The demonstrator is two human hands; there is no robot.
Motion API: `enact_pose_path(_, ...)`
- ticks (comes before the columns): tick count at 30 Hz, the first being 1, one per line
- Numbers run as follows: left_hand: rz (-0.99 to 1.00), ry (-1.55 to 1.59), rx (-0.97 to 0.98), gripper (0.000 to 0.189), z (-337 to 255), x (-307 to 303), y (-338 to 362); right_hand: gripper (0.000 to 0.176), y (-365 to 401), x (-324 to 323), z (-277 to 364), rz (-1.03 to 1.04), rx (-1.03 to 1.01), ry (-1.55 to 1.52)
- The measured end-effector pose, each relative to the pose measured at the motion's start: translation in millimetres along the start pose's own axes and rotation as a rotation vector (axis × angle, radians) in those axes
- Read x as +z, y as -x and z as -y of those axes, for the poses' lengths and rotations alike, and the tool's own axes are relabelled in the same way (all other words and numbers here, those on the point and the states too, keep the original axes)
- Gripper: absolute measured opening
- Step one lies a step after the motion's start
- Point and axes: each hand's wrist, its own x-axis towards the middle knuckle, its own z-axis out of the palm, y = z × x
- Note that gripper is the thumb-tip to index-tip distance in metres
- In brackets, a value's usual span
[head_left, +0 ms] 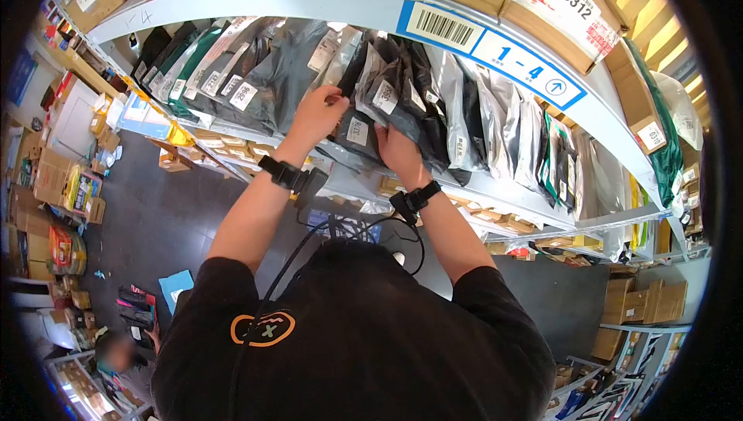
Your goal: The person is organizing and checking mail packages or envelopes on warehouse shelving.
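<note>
A packed row of plastic parcel bags stands upright on the shelf [495,189]. My left hand [319,115] is at the middle of the row, its fingers curled together near the top of the bags; what lies in its pinch is hidden. Just right of it, my right hand [401,156] grips a dark parcel bag [348,142] with a white label that seems to read 3376. Its fingers are partly hidden by the neighbouring dark bag [398,107] labelled 3605, which leans over them. A grey bag [259,104] labelled 2996 stands to the left.
Above the bags runs a shelf beam with a blue-edged 1-4 sign [511,57], topped by cardboard boxes [565,11]. Lower shelves hold more boxes. A cable [271,289] hangs between my arms. At lower left, another person [128,367] is beside a pile of bags [138,316].
</note>
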Motion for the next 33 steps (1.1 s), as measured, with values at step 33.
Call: enact_pose_path(33,0.175,0.154,-0.271,0.02,-8,4,-107,0.028,-11,27,-19,0.029,-0.133,0.413)
